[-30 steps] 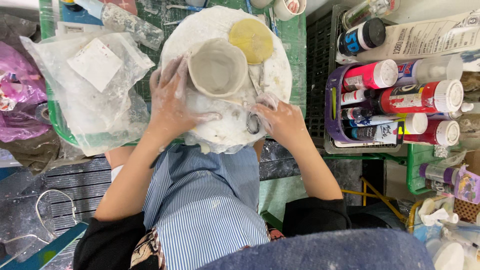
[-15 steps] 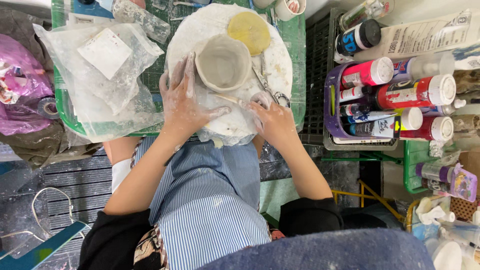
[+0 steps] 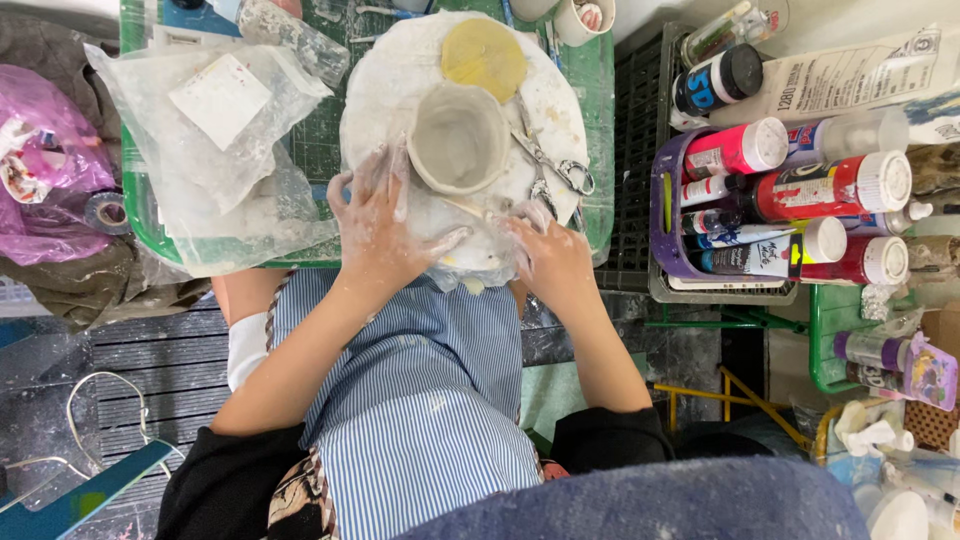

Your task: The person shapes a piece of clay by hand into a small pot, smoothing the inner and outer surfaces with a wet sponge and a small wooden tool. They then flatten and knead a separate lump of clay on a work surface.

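Your striped apron fills the lower middle of the frame, and above it a green mat covers the table in the upper half. On the mat, top centre, sits a round white board smeared with clay. To its left, in the upper left, lies a crumpled clear plastic bag, and at the right a purple caddy holds red-and-white paint bottles.

Your left hand lies open and flat on the board's lower left, fingers spread wide, their tips just beside the grey clay cup that stands upright in the board's middle. Your right hand rests on the board's lower right edge, fingers together and pressed down on the clay-covered surface; you grip nothing that shows.

Above the cup lies a flat yellow disc. Scissors lie just right of the cup, handles toward your right hand.
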